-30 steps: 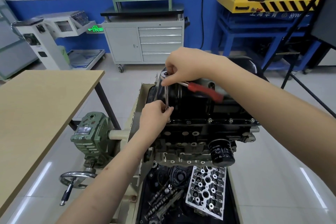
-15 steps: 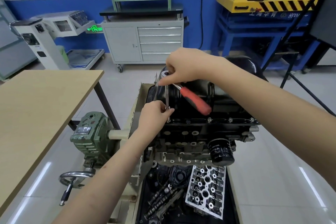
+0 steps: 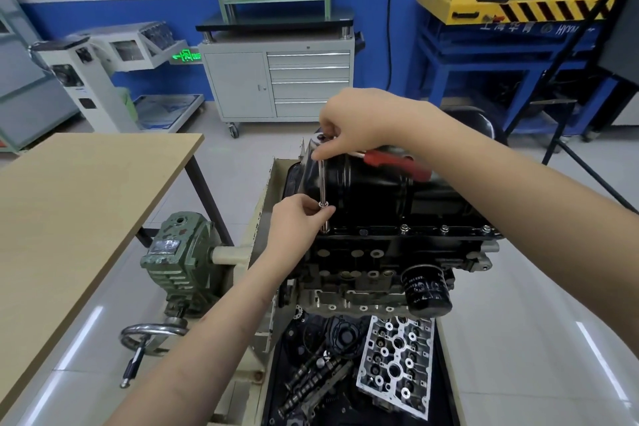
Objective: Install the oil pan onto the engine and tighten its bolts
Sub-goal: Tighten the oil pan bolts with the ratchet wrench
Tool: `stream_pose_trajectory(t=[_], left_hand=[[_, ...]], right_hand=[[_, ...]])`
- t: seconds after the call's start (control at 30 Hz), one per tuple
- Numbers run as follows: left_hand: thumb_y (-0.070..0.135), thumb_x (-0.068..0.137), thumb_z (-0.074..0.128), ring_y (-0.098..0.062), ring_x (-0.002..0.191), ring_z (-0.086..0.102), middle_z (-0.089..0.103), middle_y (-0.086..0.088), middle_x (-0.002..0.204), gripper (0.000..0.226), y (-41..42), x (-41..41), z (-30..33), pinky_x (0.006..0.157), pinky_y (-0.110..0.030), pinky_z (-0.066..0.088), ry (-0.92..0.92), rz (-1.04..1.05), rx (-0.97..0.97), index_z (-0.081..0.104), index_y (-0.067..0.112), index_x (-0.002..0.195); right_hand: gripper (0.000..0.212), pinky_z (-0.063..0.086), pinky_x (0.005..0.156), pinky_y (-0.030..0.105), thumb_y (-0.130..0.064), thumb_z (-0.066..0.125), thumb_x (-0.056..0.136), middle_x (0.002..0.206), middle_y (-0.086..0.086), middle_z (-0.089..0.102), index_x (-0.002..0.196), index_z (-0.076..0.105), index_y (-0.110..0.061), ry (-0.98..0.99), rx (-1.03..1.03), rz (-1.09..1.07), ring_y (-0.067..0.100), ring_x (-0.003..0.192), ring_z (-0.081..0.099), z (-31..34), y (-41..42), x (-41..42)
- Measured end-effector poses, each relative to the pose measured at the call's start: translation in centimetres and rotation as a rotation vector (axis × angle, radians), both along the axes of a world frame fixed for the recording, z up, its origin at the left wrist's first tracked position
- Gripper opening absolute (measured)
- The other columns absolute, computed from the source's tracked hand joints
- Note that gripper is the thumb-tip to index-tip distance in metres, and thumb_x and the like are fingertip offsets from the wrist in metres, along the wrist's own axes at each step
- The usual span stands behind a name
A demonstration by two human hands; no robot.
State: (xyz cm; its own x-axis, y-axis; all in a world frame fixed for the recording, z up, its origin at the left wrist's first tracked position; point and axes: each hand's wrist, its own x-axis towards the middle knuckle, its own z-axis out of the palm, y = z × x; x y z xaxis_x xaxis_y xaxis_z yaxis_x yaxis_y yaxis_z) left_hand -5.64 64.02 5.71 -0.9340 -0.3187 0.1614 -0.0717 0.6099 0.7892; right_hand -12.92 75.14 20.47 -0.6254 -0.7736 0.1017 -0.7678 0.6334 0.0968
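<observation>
Left hand (image 3: 297,221): fingers (image 3: 323,213) pinch the lower end of the extension bar (image 3: 322,183), steadying the socket on a bolt at the near left corner of the oil pan flange; the bolt itself is hidden under the socket. Right hand (image 3: 356,128): fingers curled round the head of the ratchet (image 3: 320,140) at the top of the bar, with its red handle (image 3: 397,164) lying out to the right over the pan. The oil pan (image 3: 366,194), black, sits on top of the inverted engine (image 3: 363,263), which is carried on a stand. Judged step in hand: running down the corner bolt, pan already seated. Three flange bolts (image 3: 444,228) show along the near edge to the right; whether they are fully tight cannot be told. Next move calls for keeping the bar upright on the bolt while the handle swings, then shifting the socket to another fastener. The handle's sweep passes close over the pan's raised body, which may limit the arc. Around: oil filter (image 3: 427,290) projecting at the front, cylinder head (image 3: 396,361) and camshafts (image 3: 311,379) in the tray below, green gearbox (image 3: 179,263) with handwheel (image 3: 152,334) at left, wooden tabletop (image 3: 76,204) beside it, well apart from the work.
</observation>
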Motion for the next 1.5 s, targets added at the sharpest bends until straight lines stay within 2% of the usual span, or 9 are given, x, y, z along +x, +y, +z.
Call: stream_pose_trajectory(t=[0.13,0.43,0.57,0.73,0.87,1.03,1.17,1.3,1.5], left_hand=[[0.030,0.085,0.064,-0.013,0.076,0.056,0.062,0.001,0.075,0.021,0.0,0.0,0.1,0.067,-0.024,0.040,-0.010,-0.027,-0.117,0.064,0.009,0.082],[0.028,0.091,0.055,-0.022,0.078,0.060,0.066,-0.009,0.078,0.026,0.2,-0.4,0.5,0.067,-0.029,0.044,-0.049,-0.094,-0.211,0.062,0.005,0.082],[0.031,0.084,0.065,-0.012,0.082,0.060,0.064,0.002,0.079,0.026,-0.2,-0.5,0.2,0.069,-0.019,0.040,-0.042,-0.027,-0.031,0.069,0.007,0.092],[0.035,0.081,0.067,-0.008,0.076,0.053,0.060,0.005,0.079,0.027,0.0,-0.3,0.1,0.057,-0.016,0.036,-0.046,0.029,-0.057,0.066,0.009,0.088],[0.030,0.087,0.060,-0.019,0.073,0.056,0.066,-0.009,0.077,0.028,0.2,-0.3,0.4,0.064,-0.028,0.042,-0.035,-0.034,-0.155,0.065,0.002,0.081],[0.027,0.088,0.058,-0.017,0.069,0.053,0.059,-0.001,0.065,0.028,-0.2,-0.4,0.5,0.061,-0.025,0.036,-0.065,-0.099,-0.211,0.056,0.012,0.065],[0.030,0.083,0.065,-0.008,0.077,0.058,0.067,0.002,0.081,0.022,-0.3,0.0,0.0,0.070,-0.018,0.040,-0.022,-0.025,-0.031,0.070,0.009,0.089],[0.036,0.083,0.065,-0.013,0.079,0.058,0.063,0.002,0.078,0.028,0.1,0.1,-0.1,0.071,-0.025,0.045,-0.015,-0.019,-0.152,0.065,0.008,0.086],[0.030,0.089,0.057,-0.025,0.079,0.060,0.066,-0.012,0.079,0.031,-0.2,-0.1,0.4,0.069,-0.032,0.044,-0.025,-0.099,-0.234,0.062,0.001,0.080]], right_hand=[[0.051,0.025,0.046,0.024,-0.059,0.056,0.079,0.058,0.001,0.047,0.064,0.047,-0.011,-0.001,-0.017,-0.036,0.015,0.053,0.039,-0.3,-0.3,0.1],[0.033,0.035,0.065,0.025,-0.030,0.059,0.087,0.101,0.002,0.065,0.116,0.061,-0.014,-0.140,-0.026,0.135,0.022,0.095,0.055,0.3,0.2,-0.1],[0.043,0.025,0.048,0.023,-0.051,0.060,0.081,0.068,-0.010,0.048,0.098,0.063,-0.012,-0.055,-0.044,0.027,0.016,0.075,0.046,0.1,0.0,-0.1],[0.050,0.024,0.047,0.025,-0.061,0.051,0.082,0.061,-0.002,0.042,0.061,0.038,-0.017,0.019,-0.013,-0.058,0.018,0.061,0.039,-0.6,-0.1,0.3],[0.038,0.029,0.049,0.026,-0.048,0.057,0.084,0.068,-0.005,0.049,0.090,0.063,-0.011,-0.074,-0.012,-0.008,0.019,0.073,0.047,-0.1,0.1,0.3],[0.035,0.045,0.081,0.033,-0.030,0.065,0.083,0.102,0.002,0.065,0.114,0.063,-0.015,-0.194,-0.036,0.091,0.020,0.093,0.056,0.4,0.5,0.5],[0.041,0.030,0.050,0.024,-0.050,0.060,0.081,0.075,-0.004,0.057,0.094,0.063,-0.011,-0.047,0.004,0.003,0.017,0.074,0.047,0.1,0.3,0.2],[0.058,0.024,0.047,0.024,-0.064,0.049,0.080,0.056,0.000,0.043,0.058,0.040,-0.012,0.030,0.030,-0.091,0.016,0.053,0.038,-0.2,0.5,0.5],[0.037,0.028,0.051,0.027,-0.045,0.050,0.089,0.074,0.002,0.054,0.090,0.061,-0.009,-0.008,0.062,-0.015,0.024,0.074,0.049,0.0,-0.1,0.9]])
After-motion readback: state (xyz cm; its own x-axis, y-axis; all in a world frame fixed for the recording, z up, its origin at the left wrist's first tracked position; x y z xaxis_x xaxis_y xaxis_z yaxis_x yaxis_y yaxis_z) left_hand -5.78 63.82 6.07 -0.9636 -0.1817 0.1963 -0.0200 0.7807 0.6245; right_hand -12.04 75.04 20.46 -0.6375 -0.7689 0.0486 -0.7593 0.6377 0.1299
